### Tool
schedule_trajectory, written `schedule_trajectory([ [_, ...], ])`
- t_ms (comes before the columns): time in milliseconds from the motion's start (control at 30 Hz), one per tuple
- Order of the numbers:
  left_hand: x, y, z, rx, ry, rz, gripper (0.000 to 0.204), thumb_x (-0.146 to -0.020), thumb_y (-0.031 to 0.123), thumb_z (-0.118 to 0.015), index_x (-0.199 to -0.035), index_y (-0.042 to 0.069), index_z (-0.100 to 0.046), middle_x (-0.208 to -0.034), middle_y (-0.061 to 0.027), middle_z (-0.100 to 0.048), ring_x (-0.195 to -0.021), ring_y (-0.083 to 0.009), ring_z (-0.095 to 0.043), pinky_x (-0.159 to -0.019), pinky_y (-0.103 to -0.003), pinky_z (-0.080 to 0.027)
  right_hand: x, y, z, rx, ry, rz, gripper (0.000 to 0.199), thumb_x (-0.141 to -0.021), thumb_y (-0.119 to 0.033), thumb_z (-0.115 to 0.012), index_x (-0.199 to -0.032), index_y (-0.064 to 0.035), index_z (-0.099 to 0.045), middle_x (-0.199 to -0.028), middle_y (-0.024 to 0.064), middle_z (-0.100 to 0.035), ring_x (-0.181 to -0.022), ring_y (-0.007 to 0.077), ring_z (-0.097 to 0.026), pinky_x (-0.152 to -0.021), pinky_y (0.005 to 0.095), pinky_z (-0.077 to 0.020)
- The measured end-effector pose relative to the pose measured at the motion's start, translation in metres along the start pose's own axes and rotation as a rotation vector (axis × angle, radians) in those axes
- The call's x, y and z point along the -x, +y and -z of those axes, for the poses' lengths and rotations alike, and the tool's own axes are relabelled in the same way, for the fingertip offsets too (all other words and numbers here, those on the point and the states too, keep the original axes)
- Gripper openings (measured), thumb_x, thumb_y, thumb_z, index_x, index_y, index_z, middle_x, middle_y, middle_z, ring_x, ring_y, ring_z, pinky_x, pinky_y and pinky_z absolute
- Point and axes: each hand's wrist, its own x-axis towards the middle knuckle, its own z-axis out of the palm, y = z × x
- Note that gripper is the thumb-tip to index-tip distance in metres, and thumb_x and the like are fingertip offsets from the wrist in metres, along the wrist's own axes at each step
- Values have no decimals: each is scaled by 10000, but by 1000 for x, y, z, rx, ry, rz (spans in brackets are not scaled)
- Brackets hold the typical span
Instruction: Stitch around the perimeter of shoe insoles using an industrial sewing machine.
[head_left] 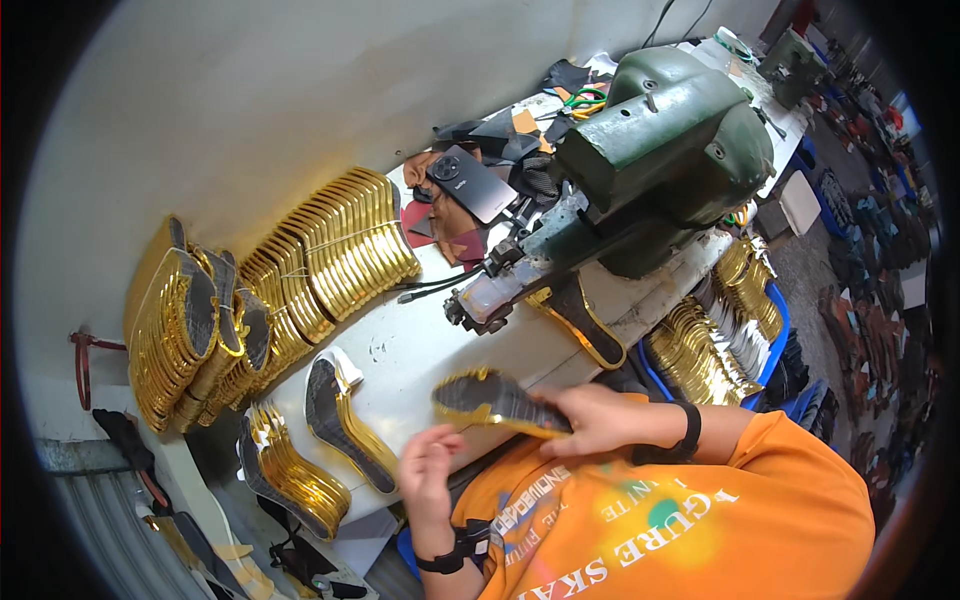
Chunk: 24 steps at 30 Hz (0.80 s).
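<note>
Gripping a gold-edged insole (495, 400) near its rear end, the right hand (590, 420) sits low and right of centre in the frame, fingers closed over the piece. The insole points toward the left of the frame, its dark grey face up, gold trim along the rim, held just above the white table (440, 345). The left hand (428, 470) is just below and left of it, fingers loosely curled and holding nothing; fingertips near the insole's front end, contact not discernible. Both wrists carry a black band. Orange shirt sleeve fills the lower right.

On the table left of the hands: a lone insole pair (345, 425) lying flat, and below it a fanned row of gold insoles (290, 470) at the table's lower-left edge.

Further out, upper left: stacked gold insoles (340, 245) in long curved rows against the wall, some bound with string, some showing grey undersides.

Above centre: a green sewing machine (660, 150), with a gold strip loop (585, 325) hanging under its arm. A dark smartphone (472, 183) lies left of the machine among leather scraps.

Right of centre: a blue crate (775, 330) holding more gold pieces.
</note>
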Motion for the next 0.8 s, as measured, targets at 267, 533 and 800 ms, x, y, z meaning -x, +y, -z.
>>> schedule_trajectory([
  [267, -17, -6, 61, -1080, 1202, -424, 542, -789, 168, -793, -1230, -56, -572, -1268, -217, -539, -1162, -373, -536, -1054, -478, -398, -12, 62, 8, 531, 930, -55, 617, -769, -262, -768, -1269, 19, -540, -1153, 221, -560, -1051, 412, -545, -907, 497, -470],
  [533, -12, -37, 73, -988, 1190, -354, 501, -806, 157, -782, -1183, -81, -553, -1177, -203, -492, -1085, -366, -510, -971, -473, -420, -14, 71, 16, 377, 794, -74, 686, -774, -291, -791, -1322, 10, -507, -1179, 227, -557, -1071, 422, -553, -938, 487, -466],
  [800, -10, -37, 59, -1084, 1275, -463, 561, -759, 143, -846, -1149, -61, -498, -1066, -160, -490, -996, -316, -506, -866, -438, -443, -14, 13, 19, 65, 747, 345, 305, -796, -105, -744, -1067, 14, -671, -1002, 181, -689, -931, 334, -673, -803, 403, -541],
])
